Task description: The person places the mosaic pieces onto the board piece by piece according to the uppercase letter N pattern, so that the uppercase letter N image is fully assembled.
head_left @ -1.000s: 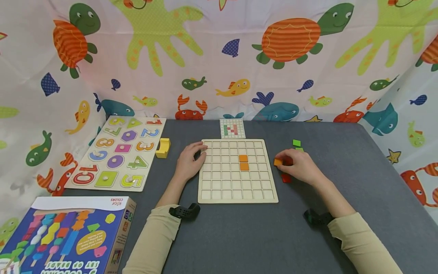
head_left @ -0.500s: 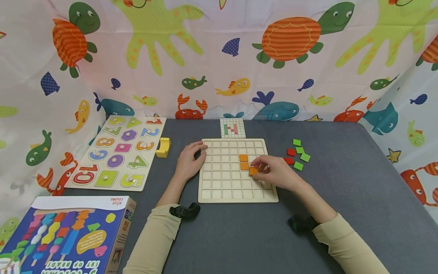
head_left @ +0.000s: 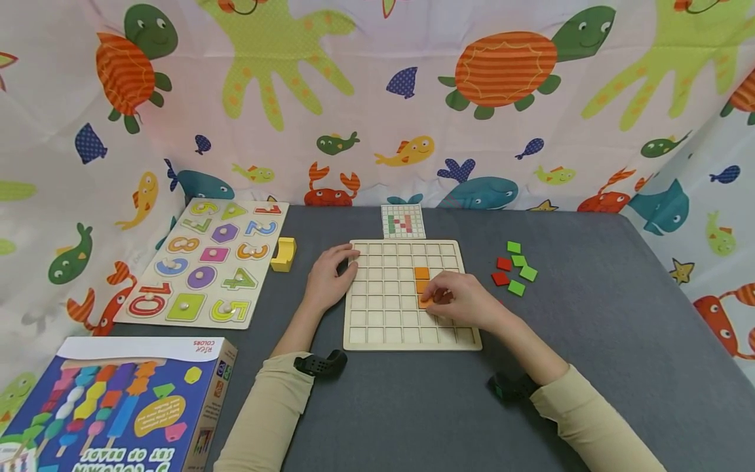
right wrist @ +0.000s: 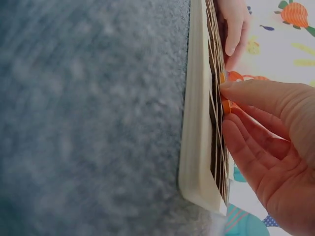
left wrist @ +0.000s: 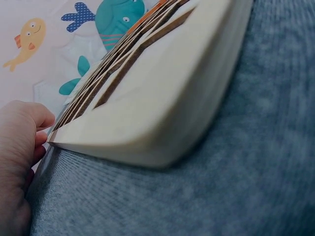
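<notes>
My right hand (head_left: 463,298) is over the wooden grid board (head_left: 386,337), thumb and fingers pinching an orange square tile (head_left: 423,302) at a cell. In the right wrist view the thumb presses near this tile (right wrist: 226,106) and the fingertips are close to the grid. Two orange tiles (head_left: 421,273) lie directly above it in the same column, the lower partly covered by the fingers. My left hand (head_left: 329,278) rests at the board's upper left edge, fingertips and thumb touching the rim. The left wrist view shows that hand (left wrist: 17,147) beside the board's edge.
Several green tiles (head_left: 528,273) and two red tiles (head_left: 500,279) lie right of the board. A small pattern card (head_left: 404,221) is behind it. To the left are a number puzzle board (head_left: 206,262), a yellow block (head_left: 284,254) and a blue box (head_left: 135,400).
My right hand has carried the orange tile left from the loose tiles to the board and down into the column below the other two orange tiles. My left hand has stayed in place.
</notes>
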`<state>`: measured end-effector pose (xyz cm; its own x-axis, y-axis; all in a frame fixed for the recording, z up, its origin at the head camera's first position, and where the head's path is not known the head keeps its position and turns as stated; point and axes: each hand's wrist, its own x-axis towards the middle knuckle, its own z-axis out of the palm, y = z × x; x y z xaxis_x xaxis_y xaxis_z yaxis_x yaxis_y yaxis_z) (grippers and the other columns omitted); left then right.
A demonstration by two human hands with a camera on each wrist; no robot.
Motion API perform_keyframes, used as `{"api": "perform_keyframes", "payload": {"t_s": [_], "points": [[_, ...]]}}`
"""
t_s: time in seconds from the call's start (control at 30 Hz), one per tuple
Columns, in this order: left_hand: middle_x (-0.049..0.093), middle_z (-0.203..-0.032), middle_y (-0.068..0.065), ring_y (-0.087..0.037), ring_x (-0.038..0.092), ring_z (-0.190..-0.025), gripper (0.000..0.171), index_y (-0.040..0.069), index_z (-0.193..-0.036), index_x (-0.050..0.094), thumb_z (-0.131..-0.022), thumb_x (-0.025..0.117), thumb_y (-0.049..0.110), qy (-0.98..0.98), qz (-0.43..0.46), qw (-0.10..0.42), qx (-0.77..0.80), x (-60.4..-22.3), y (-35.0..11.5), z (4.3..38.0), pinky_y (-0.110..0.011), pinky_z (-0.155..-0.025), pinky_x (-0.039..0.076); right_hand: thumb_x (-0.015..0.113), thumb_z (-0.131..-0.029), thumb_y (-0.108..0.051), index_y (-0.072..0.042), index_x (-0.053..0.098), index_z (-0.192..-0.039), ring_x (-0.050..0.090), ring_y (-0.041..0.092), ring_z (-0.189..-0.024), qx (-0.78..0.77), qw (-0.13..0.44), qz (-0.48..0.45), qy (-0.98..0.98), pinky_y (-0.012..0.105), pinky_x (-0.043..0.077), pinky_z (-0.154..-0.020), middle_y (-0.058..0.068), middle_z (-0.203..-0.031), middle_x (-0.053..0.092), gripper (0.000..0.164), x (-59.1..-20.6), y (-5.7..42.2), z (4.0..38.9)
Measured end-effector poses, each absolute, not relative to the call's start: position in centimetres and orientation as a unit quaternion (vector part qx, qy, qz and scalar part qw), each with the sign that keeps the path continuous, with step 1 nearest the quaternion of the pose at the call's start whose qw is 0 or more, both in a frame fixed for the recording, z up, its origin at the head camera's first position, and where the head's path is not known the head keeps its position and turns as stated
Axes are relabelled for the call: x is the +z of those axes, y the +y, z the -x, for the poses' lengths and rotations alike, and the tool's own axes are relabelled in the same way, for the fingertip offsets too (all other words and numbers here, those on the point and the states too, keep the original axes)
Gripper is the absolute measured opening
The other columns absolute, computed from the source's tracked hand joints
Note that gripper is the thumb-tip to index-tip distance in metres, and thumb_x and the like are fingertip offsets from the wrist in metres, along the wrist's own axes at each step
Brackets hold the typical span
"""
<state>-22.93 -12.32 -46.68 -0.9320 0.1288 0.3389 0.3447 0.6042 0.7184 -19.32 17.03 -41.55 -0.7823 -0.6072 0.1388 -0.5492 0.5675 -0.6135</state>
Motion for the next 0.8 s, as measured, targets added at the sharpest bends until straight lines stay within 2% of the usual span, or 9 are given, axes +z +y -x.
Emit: {"api": "perform_keyframes", "payload": {"t_s": [0.33,0.5,0.8], "points": [[0.058,-0.135,-0.012,-0.03,0.048,-0.129,0.028,0.007,-0.12,0.069,-0.096,0.06,0.017,-0.888,0.131,0.129,-0.421,-46.7,-12.1,22.9,-0.052,-0.106,0.036,0.075,-0.084,-0.008,-0.01,0.073,-0.099,0.063,0.013,-0.083,-0.353,0.04,0.306,0.883,0.034,0.056,-0.077,-0.001,-0.095,0.069,0.015,-41.4,18.0,19.0],[0.057,-0.136,-0.011,-0.03,0.047,-0.13,0.028,0.007,-0.12,0.069,-0.096,0.06,0.017,-0.888,0.13,0.125,-0.423,-46.8,-12.1,22.9,-0.051,-0.107,0.035,0.074,-0.087,-0.01,-0.011,0.073,-0.099,0.062,0.013,-0.081,-0.351,0.021,0.271,0.896,0.031,0.056,-0.072,-0.004,-0.092,0.068,0.012,-41.3,20.4,19.3],[0.058,-0.135,-0.011,-0.03,0.048,-0.129,0.028,0.005,-0.12,0.069,-0.096,0.06,0.016,-0.886,0.13,0.125,-0.426,-46.5,-12.2,22.8,-0.051,-0.107,0.035,0.065,-0.087,0.0,-0.006,0.071,-0.106,0.06,0.028,-0.089,-0.267,-0.017,0.188,0.945,0.047,0.05,-0.078,0.012,-0.103,0.067,0.021,-40.7,26.1,20.1]]}}
